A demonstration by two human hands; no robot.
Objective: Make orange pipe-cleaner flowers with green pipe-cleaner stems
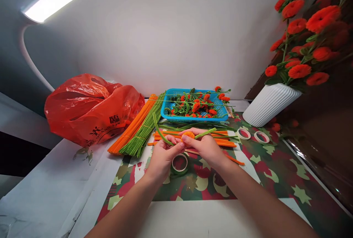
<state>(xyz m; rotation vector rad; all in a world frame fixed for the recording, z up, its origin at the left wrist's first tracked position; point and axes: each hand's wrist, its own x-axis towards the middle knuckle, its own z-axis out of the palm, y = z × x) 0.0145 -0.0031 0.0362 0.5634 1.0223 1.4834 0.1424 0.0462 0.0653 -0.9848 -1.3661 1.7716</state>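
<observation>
My left hand (162,155) and my right hand (206,149) meet above the patterned mat, fingertips pinched together. Between them is a small orange pipe-cleaner flower (188,134), held by my right thumb and fingers. A green pipe cleaner (156,123) curves up out of my left fingers. Another green length (205,132) sticks out to the right from my right hand; whether both are one stem is hidden by the fingers. Just below the hands lies a roll of tape (179,162). Loose orange pipe cleaners (224,142) lie behind the hands.
A blue basket (194,119) of finished flowers stands at the back. Left of it are orange (135,124) and green pipe-cleaner bundles (145,129) and a red plastic bag (93,111). At right are two tape rolls (261,137) and a white vase (271,105) of flowers.
</observation>
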